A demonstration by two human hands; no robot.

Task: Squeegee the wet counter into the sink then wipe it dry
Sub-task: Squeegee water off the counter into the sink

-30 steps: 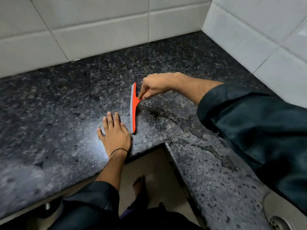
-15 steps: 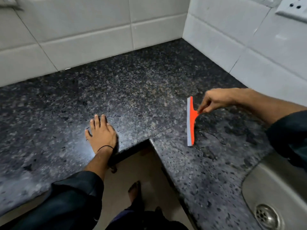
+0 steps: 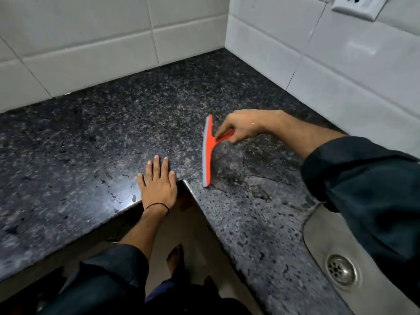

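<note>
With the left hand [image 3: 159,185] flat, fingers together, on the bench [image 3: 79,155], right-hand fingers [image 3: 223,130] pinch the squeegee [image 3: 208,153], carried back left from the sink [image 3: 322,235] for another pull.

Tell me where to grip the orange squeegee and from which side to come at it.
Grip the short handle stub behind the blade's middle, as the right hand does now. Come from the right, the sink side: the orange squeegee has its long blade crosswise, and the handle juts toward that side, probably giving even pressure.
</note>
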